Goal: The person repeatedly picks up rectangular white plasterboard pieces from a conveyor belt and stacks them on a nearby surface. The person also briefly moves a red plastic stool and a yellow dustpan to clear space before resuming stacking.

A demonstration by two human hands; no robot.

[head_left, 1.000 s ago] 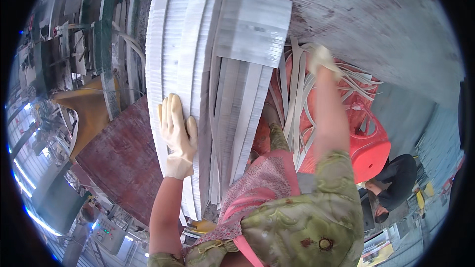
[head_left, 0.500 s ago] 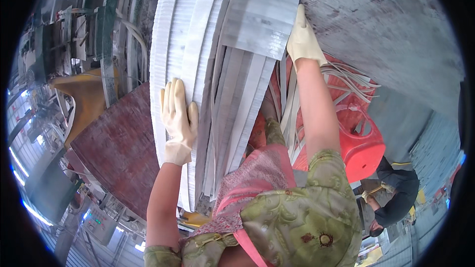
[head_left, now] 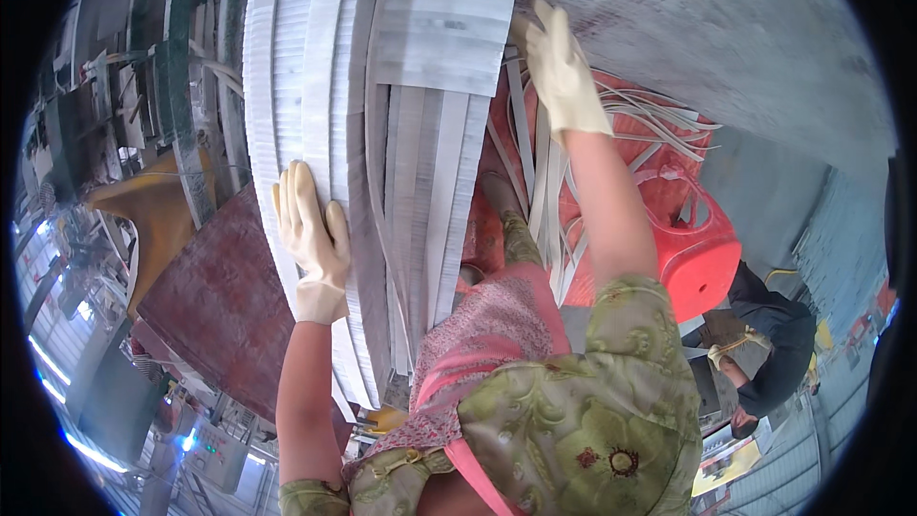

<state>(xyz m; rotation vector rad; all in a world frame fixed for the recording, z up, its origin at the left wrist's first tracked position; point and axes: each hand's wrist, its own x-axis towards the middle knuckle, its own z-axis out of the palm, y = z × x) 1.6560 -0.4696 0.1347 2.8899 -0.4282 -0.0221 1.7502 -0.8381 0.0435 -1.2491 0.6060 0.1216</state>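
A tall stack of thin whitish strips (head_left: pixel 289 86) stands in front of me, its layered edges showing. My left hand (head_left: pixel 315 247), in a cream glove, lies on it with the fingers stretched out. A shiny grey sheet (head_left: pixel 444 24) sits on the stack's right part, above more grey-white strips (head_left: pixel 413 201) running toward me. My right hand (head_left: pixel 559 76), also gloved, is just right of the sheet's edge. Its fingers are extended and hold nothing I can see; whether it touches the sheet I cannot tell.
Loose pale strips (head_left: pixel 654 115) lie over a red surface (head_left: pixel 611 96) at the right. Beside them stands a red plastic object with a loop handle (head_left: pixel 702 272). A reddish-brown board (head_left: pixel 220 315) is at the left. A bent-over person in dark clothes (head_left: pixel 778 349) is farther right.
The stack and sheet appear farther left in the view, and my left hand with them. My right hand has come off the sheet's right edge, its fingers now more spread.
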